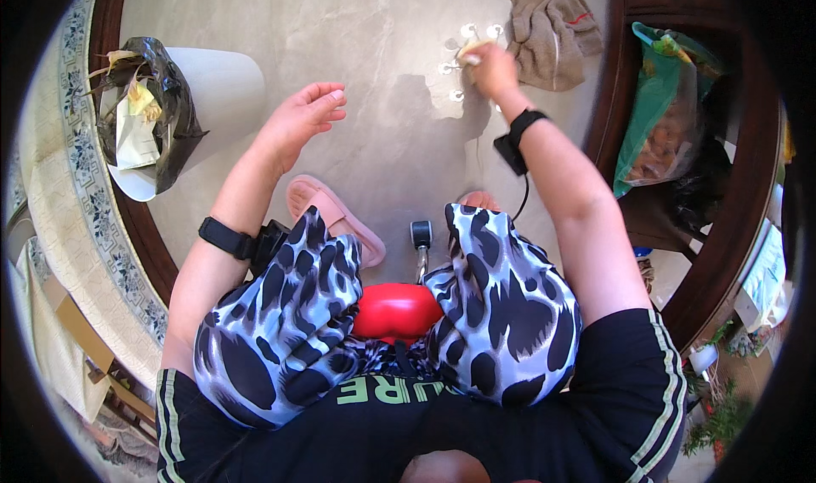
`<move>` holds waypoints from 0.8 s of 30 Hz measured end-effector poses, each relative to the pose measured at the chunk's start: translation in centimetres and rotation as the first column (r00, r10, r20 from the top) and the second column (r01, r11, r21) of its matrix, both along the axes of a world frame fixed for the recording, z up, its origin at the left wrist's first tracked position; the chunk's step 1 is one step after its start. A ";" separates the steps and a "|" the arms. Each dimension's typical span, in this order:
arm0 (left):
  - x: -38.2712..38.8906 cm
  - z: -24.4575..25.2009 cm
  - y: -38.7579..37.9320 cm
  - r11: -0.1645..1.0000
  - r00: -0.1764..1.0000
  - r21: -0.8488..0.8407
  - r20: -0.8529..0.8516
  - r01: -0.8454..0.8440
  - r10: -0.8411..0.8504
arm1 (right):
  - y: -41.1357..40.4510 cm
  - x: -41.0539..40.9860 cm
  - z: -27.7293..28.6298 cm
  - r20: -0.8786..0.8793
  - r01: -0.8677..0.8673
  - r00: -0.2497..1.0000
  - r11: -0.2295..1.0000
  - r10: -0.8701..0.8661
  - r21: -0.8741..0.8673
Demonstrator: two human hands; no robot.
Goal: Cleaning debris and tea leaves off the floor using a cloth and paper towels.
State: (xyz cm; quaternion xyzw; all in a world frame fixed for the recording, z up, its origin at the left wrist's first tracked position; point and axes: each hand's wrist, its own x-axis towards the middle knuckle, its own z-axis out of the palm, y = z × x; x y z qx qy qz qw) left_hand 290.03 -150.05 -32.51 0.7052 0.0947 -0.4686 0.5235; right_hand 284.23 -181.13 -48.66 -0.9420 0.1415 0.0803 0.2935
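Note:
My right hand (494, 68) is near the floor at the upper right, its fingers closed on a small pale yellowish thing (470, 52), too blurred to name. Around it on the tiled floor lie several small white round pieces, one of them a white disc (456, 95) just below the hand. A crumpled brown towel (551, 36) with a red mark spreads to the right of that hand. My left hand (312, 113) hovers over the floor at the centre left, fingers apart and holding nothing.
A white waste bin (220, 84) lined with a black bag lies on its side at the left, with scraps in it. At the right, a green and clear plastic bag (666, 119) rests by dark wooden furniture (599, 126). Below me is a red seat (398, 311) with a caster (421, 233).

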 end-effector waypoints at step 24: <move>-0.2 -0.3 0.1 1.000 1.000 -0.013 -0.002 -0.020 0.020 | 3.5 1.7 -1.1 0.056 -0.345 0.939 0.933 0.341 0.102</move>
